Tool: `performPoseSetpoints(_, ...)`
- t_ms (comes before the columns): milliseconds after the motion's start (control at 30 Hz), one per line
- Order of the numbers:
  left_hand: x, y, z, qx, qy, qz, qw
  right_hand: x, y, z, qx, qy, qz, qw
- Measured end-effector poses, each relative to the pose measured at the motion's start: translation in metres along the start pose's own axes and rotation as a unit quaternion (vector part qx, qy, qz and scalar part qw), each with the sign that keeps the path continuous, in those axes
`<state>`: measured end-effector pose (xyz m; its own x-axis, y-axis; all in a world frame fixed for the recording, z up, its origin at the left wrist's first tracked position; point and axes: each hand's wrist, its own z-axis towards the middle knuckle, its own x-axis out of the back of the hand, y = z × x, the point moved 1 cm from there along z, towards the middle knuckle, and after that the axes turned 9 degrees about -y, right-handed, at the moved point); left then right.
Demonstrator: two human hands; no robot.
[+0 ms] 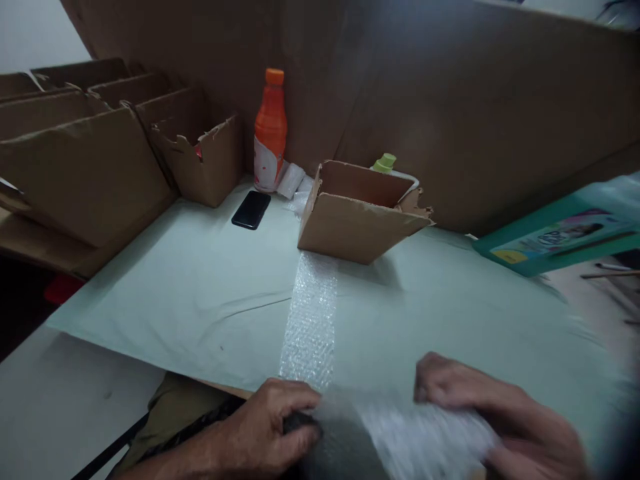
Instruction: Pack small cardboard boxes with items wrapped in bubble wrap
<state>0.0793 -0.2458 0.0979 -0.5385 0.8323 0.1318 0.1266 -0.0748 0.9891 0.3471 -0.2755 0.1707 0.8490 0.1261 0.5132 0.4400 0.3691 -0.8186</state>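
A long strip of bubble wrap (pixel 309 320) runs down the middle of the table toward me, from under a cardboard box (pixel 345 227). At the bottom of the view my left hand (pixel 275 427) is closed, thumb and fingers pinching the near edge of the wrap. Something dark shows between those fingers; its kind cannot be made out. Opposite, my right hand (pixel 490 413) is curled on a loose sheet of wrap (pixel 420 433), which is smeared by motion. The sheet stretches between both hands, and whatever lies beneath it is mostly hidden.
A black phone (pixel 251 210) lies at the back left, near an orange bottle (pixel 271 133). Cardboard bins (pixel 90 173) line the left side. A large green jug (pixel 560 233) stands tilted in view at right. A brown panel (pixel 425 87) rises behind the table (pixel 450 313).
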Motion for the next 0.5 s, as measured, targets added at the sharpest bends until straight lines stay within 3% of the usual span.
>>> performPoseSetpoints(100, -0.001, -0.021, -0.002, 0.093, 0.107, 0.022, 0.990, -0.012, 0.036, 0.031, -0.059, 0.036, -0.046, 0.997)
performPoseSetpoints(200, 0.006, -0.042, 0.003, 0.150, 0.180, 0.089, 0.968, -0.033, 0.078, 0.071, -0.122, 0.016, -0.075, 0.990)
performPoseSetpoints(333, 0.012, -0.051, 0.011, 0.183, 0.180, 0.181, 0.949, -0.054, 0.115, 0.099, -0.137, -0.006, -0.126, 0.982)
performPoseSetpoints(500, 0.015, -0.044, 0.014, 0.205, 0.122, 0.258, 0.936, -0.061, 0.126, 0.095, -0.150, 0.003, -0.164, 0.975)
